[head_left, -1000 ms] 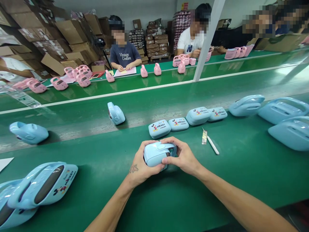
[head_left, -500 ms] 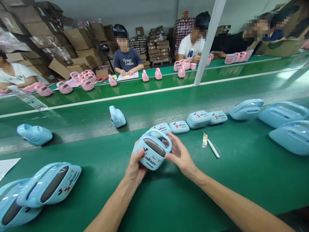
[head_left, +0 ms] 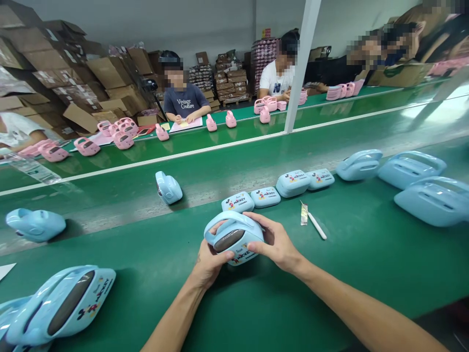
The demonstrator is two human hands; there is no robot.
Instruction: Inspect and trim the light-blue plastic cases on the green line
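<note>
Between my two hands is a light blue plastic housing (head_left: 245,236) with a looped handle, a dark oval window and a Mickey print on its front. My left hand (head_left: 213,259) grips its left side, thumb on the front near the print. My right hand (head_left: 275,240) wraps the right end, thumb on the front and fingers behind the handle. The housing is held tilted just above the green table. Directly behind it lie flat blue printed covers, among them a left cover (head_left: 237,201) and another cover (head_left: 266,197).
A white-handled craft knife (head_left: 317,226) lies beside a small label strip (head_left: 304,214). More blue housings stand left (head_left: 69,303) and right (head_left: 412,168). A conveyor belt (head_left: 205,181) runs beyond the table. Across it, people sit by pink housings (head_left: 122,139).
The housing has turned in my hands, its handle swinging left and its right end lifting. My right hand has closed around that end. The whole view has shifted a little.
</note>
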